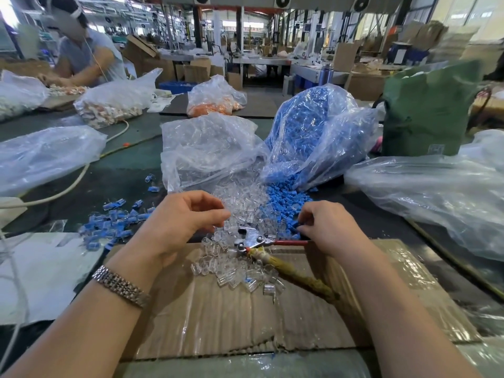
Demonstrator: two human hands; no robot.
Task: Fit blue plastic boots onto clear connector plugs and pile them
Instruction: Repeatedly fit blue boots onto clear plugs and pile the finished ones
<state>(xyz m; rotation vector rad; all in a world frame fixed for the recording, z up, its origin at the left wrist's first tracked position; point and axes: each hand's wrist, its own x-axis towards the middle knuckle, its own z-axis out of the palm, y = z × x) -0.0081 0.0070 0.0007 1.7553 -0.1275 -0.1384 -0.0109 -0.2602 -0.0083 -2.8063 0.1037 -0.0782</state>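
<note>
Clear connector plugs (240, 203) spill from a clear bag (207, 151) onto the table and a cardboard sheet (245, 317). Blue boots (283, 199) pour out of a second bag (308, 132) to the right. A pile of fitted blue-and-clear plugs (111, 223) lies at the left. My left hand (177, 222) hovers over the clear plugs with fingers curled; whether it holds one I cannot tell. My right hand (324, 227) reaches with curled fingers into the edge of the blue boots, its fingertips hidden among them.
Pliers (259, 241) with a red handle and a taped handle lie between my hands. Large plastic bags (436, 192) sit at right and left (43, 156). A green bag (428, 110) stands behind. Another person (81, 55) works at the far left. A cable (68, 186) crosses the table.
</note>
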